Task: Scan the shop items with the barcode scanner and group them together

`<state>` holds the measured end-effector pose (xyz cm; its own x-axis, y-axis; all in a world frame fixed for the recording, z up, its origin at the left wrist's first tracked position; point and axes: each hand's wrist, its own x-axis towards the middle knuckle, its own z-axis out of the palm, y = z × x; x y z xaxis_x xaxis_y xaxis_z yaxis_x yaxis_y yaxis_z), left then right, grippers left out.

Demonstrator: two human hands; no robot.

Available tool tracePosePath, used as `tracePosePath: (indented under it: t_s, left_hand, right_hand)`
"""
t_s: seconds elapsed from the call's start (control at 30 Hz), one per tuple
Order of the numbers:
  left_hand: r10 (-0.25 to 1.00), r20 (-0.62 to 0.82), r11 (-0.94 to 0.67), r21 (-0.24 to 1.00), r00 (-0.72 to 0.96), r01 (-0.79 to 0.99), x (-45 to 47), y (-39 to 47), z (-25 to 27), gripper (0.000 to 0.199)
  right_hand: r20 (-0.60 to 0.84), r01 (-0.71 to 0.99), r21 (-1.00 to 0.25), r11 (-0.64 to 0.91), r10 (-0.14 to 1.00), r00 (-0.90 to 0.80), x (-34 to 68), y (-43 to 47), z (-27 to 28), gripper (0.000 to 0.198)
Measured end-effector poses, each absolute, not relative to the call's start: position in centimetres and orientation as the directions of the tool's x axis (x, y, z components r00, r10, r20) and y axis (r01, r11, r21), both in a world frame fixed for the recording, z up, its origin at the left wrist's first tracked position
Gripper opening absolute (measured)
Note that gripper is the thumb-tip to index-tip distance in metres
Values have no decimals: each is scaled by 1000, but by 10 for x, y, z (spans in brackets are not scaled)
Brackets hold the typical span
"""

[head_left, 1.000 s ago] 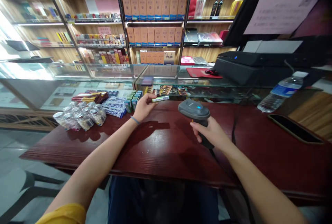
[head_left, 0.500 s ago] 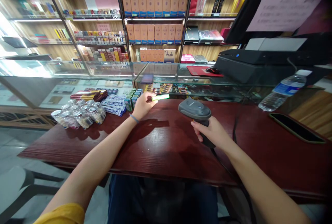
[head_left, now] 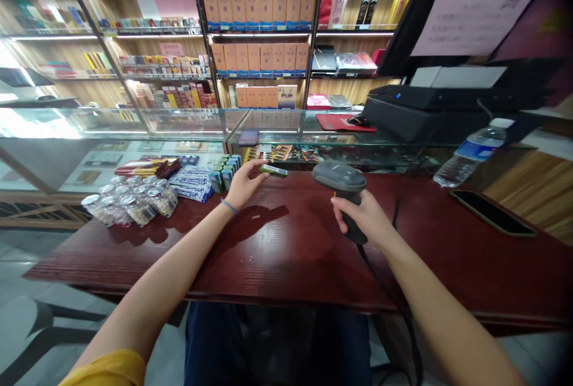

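Observation:
My left hand (head_left: 245, 184) pinches one end of a small green packet (head_left: 274, 170) above the table, fingers closed on it. Wrapped round the handle of a dark grey barcode scanner (head_left: 339, 177) is my right hand (head_left: 360, 217). The scanner's head points left, toward the packet, with a gap between them. Just left of my left hand stand several similar green packets (head_left: 225, 172). Beside those lie blue-and-white sachets (head_left: 191, 182) in a pile and several clear lidded jars (head_left: 129, 201).
The dark red table (head_left: 286, 255) borders a glass display case (head_left: 188, 123). A water bottle (head_left: 470, 156) and a phone (head_left: 492, 212) lie at the right. The scanner's cable (head_left: 380, 278) runs over the table's front edge. Dark red packets (head_left: 147, 167) lie behind the jars.
The bright light on the green packet is gone and the packet has tilted, its free end lower. Both hands keep their hold. The whole view has shifted slightly.

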<state>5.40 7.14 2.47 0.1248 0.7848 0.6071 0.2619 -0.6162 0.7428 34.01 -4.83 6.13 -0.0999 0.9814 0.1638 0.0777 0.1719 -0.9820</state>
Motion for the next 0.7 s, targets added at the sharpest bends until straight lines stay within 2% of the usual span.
tracePosePath:
  t_s: [0.23,0.47,0.7]
  left_hand:
    - [788,581,-616,742,205,265,89,93,26,47]
    - [793,555,-609,730,249,310,167,123,23,30]
    - [791,536,-606,752,295,259,262,153,13,27]
  right_hand:
    - [230,-13,-973,231,973,29,370,-36,84,26]
    - [210,-5,-977,211,973,94,415,-34,91,26]
    - [185,-7,-982,187,977,108,438,-38,85,25]
